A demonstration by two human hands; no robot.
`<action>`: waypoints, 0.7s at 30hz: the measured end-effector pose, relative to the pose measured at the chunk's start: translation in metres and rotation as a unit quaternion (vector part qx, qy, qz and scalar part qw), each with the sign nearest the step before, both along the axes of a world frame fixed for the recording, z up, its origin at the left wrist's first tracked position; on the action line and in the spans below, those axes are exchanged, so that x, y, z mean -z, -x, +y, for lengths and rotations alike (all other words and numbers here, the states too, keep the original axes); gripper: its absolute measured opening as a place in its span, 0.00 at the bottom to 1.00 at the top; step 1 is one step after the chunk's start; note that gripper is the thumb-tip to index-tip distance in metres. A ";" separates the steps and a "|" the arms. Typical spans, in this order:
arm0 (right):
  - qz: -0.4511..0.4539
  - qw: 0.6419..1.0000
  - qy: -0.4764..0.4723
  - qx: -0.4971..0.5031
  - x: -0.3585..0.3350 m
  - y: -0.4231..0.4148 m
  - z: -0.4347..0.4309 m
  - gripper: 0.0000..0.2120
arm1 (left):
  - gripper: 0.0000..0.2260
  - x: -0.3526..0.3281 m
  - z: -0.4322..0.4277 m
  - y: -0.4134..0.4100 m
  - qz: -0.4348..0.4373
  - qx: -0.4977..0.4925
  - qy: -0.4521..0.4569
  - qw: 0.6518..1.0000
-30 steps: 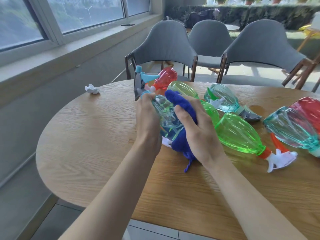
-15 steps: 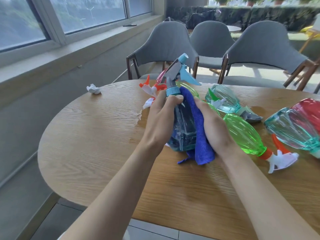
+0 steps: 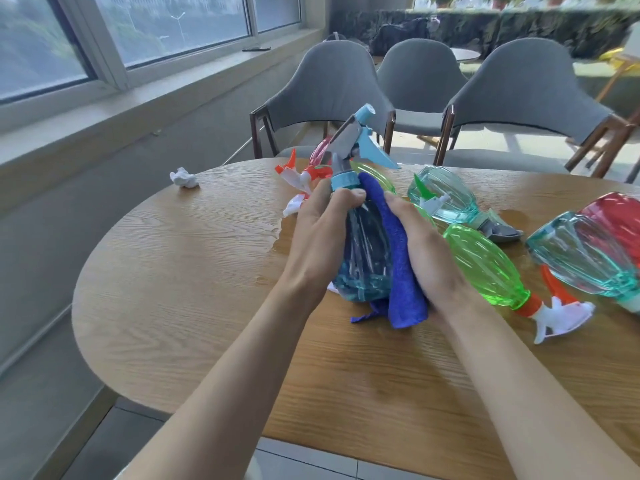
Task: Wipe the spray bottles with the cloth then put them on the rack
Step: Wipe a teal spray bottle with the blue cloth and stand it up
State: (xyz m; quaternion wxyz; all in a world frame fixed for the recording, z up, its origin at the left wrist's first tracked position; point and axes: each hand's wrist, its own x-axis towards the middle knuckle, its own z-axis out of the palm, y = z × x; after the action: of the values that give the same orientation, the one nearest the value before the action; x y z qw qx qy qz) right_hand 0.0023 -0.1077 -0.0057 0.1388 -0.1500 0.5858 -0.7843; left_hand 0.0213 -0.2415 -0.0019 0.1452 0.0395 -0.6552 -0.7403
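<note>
Left hand [image 3: 322,237] grips bottle [image 3: 364,258] upright; right hand [image 3: 427,263] holds cloth [image 3: 403,275].

The view's edge cut off a red translucent plastic spray bottle [image 3: 620,216] at three o'clock; a grey-blue trigger head [image 3: 348,140] mostly hid a pink translucent bottle [image 3: 320,152] at twelve.

Blue cloth [image 3: 398,265], clear blue bottle [image 3: 363,258], green bottle [image 3: 485,268], wood-grain table [image 3: 194,282].

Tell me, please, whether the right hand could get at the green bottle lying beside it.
Probably yes: the green bottle lies right beside the right hand, nothing between them, though that hand holds the blue cloth against the blue bottle and must free itself first.
</note>
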 end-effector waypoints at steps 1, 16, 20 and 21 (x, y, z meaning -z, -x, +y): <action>-0.027 0.999 0.005 -0.021 -0.001 -0.002 0.002 0.20 | 0.15 0.001 0.000 0.000 -0.005 -0.004 -0.010 1.000; -0.034 0.993 0.035 0.109 0.000 -0.017 -0.023 0.22 | 0.26 0.009 -0.011 0.014 -0.037 -0.143 -0.162 0.976; 0.071 0.985 -0.015 0.155 0.006 -0.010 -0.021 0.18 | 0.27 0.012 -0.010 0.014 -0.047 -0.153 -0.038 0.986; 0.095 0.981 -0.037 0.163 0.008 -0.010 -0.020 0.15 | 0.28 0.012 -0.010 0.013 -0.056 -0.151 -0.023 0.987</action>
State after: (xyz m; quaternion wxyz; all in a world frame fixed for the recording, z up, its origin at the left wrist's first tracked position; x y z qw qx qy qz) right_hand 0.0118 -0.1276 -0.0140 -0.0415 -0.1208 0.6412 -0.7567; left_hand 0.0080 -0.2513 -0.0142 0.2171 0.1829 -0.6315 -0.7215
